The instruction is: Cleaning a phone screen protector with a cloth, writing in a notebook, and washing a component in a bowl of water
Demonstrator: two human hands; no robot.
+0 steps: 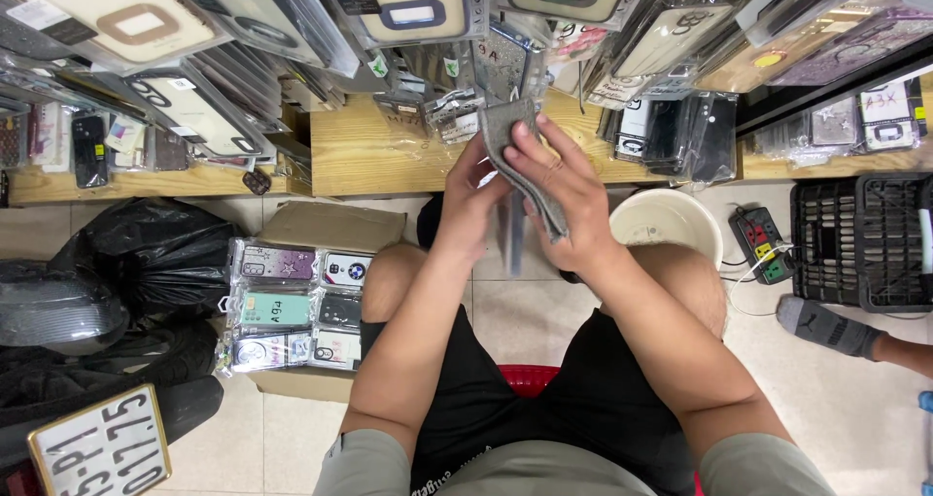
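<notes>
I sit on a red stool (pixel 530 376) and hold both hands up in front of me. My right hand (pixel 564 190) grips a grey cloth (pixel 509 127) that drapes over and under its fingers. My left hand (pixel 474 200) is closed on a thin packaged phone case (pixel 513 243), seen edge-on and blurred, pressed against the cloth. Both hands touch each other above my knees.
A cardboard box (pixel 326 229) of several packaged phone cases lies on the floor at my left. Wooden shelves (pixel 389 151) hung with packaged cases run ahead. A white bucket (pixel 671 219), a power strip (pixel 763 243), a black crate (pixel 860 243), another person's socked foot (pixel 826 326) and black bags (pixel 146 248) surround me.
</notes>
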